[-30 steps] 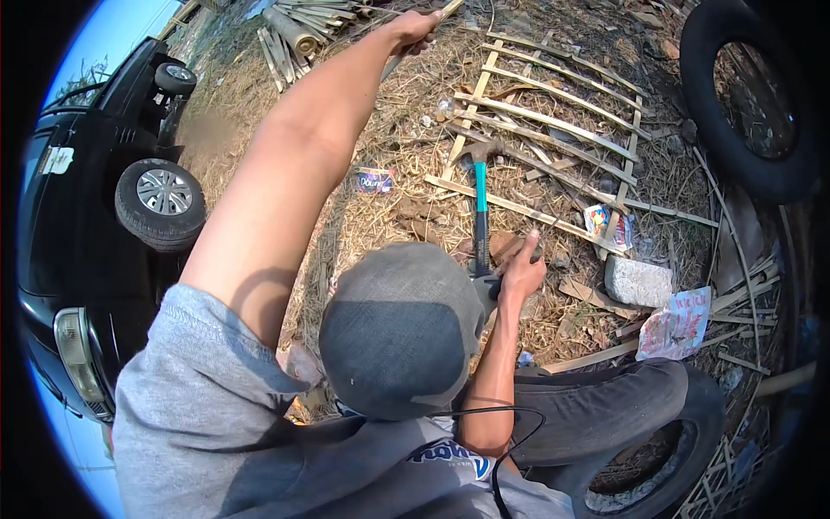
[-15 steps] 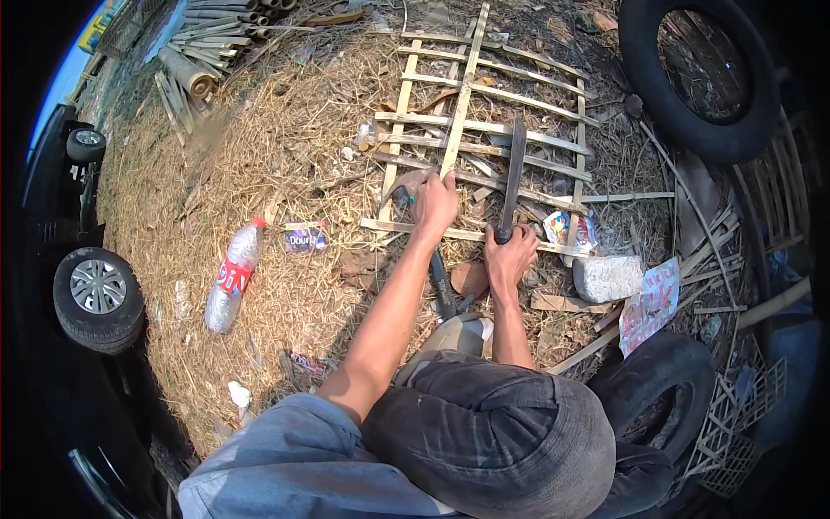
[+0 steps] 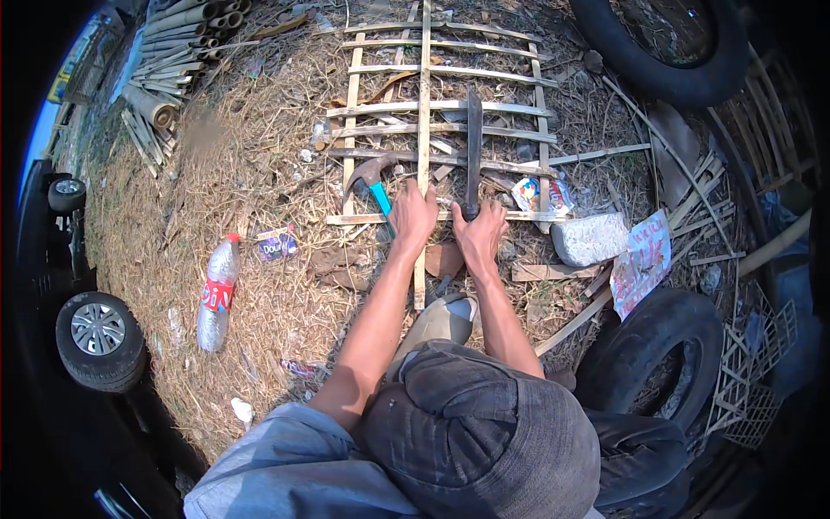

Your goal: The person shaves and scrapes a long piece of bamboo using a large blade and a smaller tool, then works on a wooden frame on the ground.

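Note:
A lattice of pale bamboo slats [image 3: 510,107] lies on the straw-covered ground ahead of me. My left hand [image 3: 413,213] is closed around a long bamboo slat [image 3: 424,104] that runs lengthwise over the crosspieces, its near end reaching toward my shoe. Beside that hand is a claw hammer [image 3: 370,173] with a teal handle, partly hidden behind the hand and forearm. My right hand [image 3: 482,230] grips the handle of a machete [image 3: 474,147], whose dark blade points away from me over the lattice. Its thumb is close to the lattice's nearest crosspiece.
A whitish block [image 3: 590,240] and a printed sheet [image 3: 641,265] sit to the right, near a tire [image 3: 596,363]. Another tire [image 3: 726,60] is at far right. Left are a bottle [image 3: 218,298], bamboo poles [image 3: 177,39] and a car wheel [image 3: 101,331].
The long slat has swung from slanted to nearly straight, and its near end now extends past my left hand toward me. My view has shifted; the machete remains in my right hand.

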